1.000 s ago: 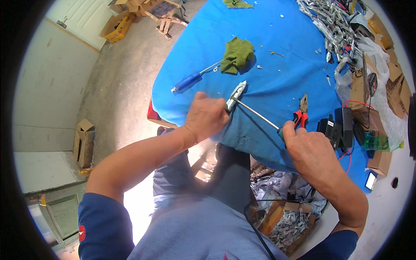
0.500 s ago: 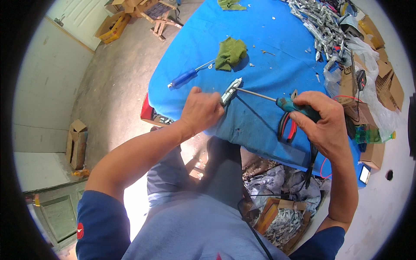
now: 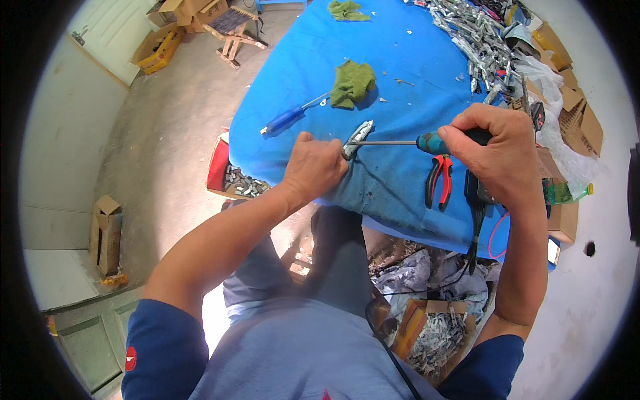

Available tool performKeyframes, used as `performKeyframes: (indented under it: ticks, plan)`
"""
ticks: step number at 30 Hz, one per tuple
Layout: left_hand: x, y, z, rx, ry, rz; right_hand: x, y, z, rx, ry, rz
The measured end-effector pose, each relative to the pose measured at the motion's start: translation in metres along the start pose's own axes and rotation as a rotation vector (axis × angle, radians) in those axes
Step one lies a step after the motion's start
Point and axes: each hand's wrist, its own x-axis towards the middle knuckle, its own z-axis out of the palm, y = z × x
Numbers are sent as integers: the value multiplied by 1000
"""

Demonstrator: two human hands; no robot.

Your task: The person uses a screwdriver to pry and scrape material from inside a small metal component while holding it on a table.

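Note:
My left hand [image 3: 316, 163] is closed around the near end of a slim silver metal part [image 3: 360, 137], pinning it on the blue cloth. My right hand [image 3: 497, 143] grips a screwdriver [image 3: 432, 143] by its teal handle. Its long shaft runs leftward, and the tip meets the metal part just beyond my left fingers. A second screwdriver [image 3: 283, 121] with a blue handle lies beyond my left hand. Its shaft points toward a crumpled green cloth [image 3: 353, 85]. Red-and-black pliers [image 3: 439, 181] rest below the teal screwdriver.
A heap of silver metal parts [image 3: 470, 40] covers the table's far right, beside plastic bags and cardboard [image 3: 580, 127]. A red box of small metal pieces [image 3: 243, 183] sits by the table's left edge. Black cables [image 3: 476, 230] hang over the near edge. Below stands a box of scraps [image 3: 437, 340].
My right hand has risen slightly, and the teal screwdriver now lies nearly level, its tip lower on the metal part. The pliers are more exposed. The whole view has shifted a little.

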Motion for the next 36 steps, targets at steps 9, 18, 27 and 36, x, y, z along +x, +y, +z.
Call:
performKeyframes:
  ticks: [9, 18, 27, 36]
  plan:
    - [-1, -2, 0, -67, 19, -21, 0, -8, 10, -72, -24, 35]
    - [-2, -2, 3, -78, 40, -23, -38, -14, 17, -69, 134, 215]
    - [-2, -3, 4, -82, 51, -23, -81, 22, 42, 131, 297, 398]
    - [-1, -1, 1, -39, 7, -30, -85, 21, 51, 386, 114, 561]
